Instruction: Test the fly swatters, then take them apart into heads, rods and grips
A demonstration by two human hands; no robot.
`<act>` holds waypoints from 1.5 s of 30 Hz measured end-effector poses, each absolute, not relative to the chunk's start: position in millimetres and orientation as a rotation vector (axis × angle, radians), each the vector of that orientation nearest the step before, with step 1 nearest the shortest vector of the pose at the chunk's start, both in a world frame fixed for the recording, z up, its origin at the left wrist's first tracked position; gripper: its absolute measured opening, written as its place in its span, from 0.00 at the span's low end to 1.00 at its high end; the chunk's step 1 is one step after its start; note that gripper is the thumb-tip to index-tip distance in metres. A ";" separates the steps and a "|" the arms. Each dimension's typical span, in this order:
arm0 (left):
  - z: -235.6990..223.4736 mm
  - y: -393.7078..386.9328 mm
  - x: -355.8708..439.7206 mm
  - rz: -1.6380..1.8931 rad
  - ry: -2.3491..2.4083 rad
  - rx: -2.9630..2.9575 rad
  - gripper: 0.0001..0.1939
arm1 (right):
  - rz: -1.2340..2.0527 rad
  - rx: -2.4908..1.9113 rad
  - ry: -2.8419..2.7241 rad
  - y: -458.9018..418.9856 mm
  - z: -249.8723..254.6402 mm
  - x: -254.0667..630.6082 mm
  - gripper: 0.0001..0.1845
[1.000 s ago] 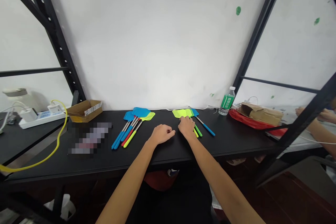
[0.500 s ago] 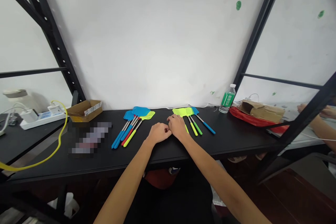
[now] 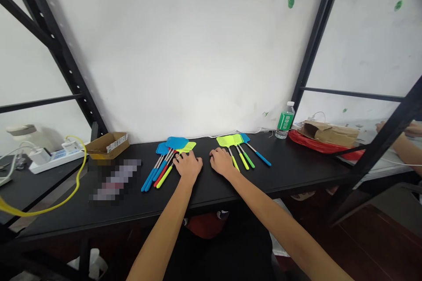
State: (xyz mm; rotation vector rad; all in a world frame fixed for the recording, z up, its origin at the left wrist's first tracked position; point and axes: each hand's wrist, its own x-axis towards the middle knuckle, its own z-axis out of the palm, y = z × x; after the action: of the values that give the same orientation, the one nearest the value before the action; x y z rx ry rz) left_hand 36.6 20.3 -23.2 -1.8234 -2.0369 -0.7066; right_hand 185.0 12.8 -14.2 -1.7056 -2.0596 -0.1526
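Observation:
Two fans of fly swatters lie on the black table (image 3: 211, 191). The left pile (image 3: 164, 164) has blue and yellow-green heads with blue, red and yellow handles. The right pile (image 3: 243, 157) has yellow-green and blue heads. My left hand (image 3: 187, 166) lies flat, fingers spread, its fingertips at the yellow-handled swatter on the left pile's right edge. My right hand (image 3: 221, 162) rests on the table with loosely bent fingers, just left of the right pile, touching its nearest yellow handle. Neither hand holds anything.
A green-labelled water bottle (image 3: 285, 120) stands at the back right beside a red bag with brown paper packages (image 3: 326, 135). An open cardboard box (image 3: 107, 145), a power strip (image 3: 54, 156) and a yellow cable (image 3: 77, 175) sit left. Black rack posts (image 3: 313, 48) frame the table. Another person's arm (image 3: 407, 151) shows far right.
My left hand has moved left, from beside my right hand to the left pile, and spread flat. My right hand has drawn back left from the right pile's heads.

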 end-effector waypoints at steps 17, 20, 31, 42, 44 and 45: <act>-9.4 17.8 38.0 -0.704 -1.996 -2.033 0.12 | -0.147 -1.694 -2.049 14.5 -16.3 187.6 0.15; -8.5 15.4 36.4 -0.638 -2.027 -2.029 0.13 | -0.119 -1.701 -2.043 14.2 -16.3 187.5 0.15; 0.3 11.7 39.5 -0.663 -2.016 -2.163 0.15 | -0.081 -1.687 -2.018 12.9 -15.1 188.2 0.14; 8.7 3.6 41.2 -0.956 -1.662 -2.412 0.13 | 0.516 -1.246 -1.555 27.9 -13.2 191.9 0.22; 7.9 3.8 41.0 -0.987 -1.619 -2.433 0.12 | 0.743 -1.108 -1.371 32.4 -15.2 193.0 0.23; 7.1 4.2 41.0 -0.995 -1.600 -2.446 0.11 | 0.828 -1.046 -1.287 34.2 -16.4 193.3 0.24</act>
State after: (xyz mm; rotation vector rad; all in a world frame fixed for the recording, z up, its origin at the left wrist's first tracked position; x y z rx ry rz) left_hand 41.0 4.2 7.1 -2.4461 -1.6000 -0.9954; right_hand 193.3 34.2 -16.4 -1.0460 -1.2873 0.8285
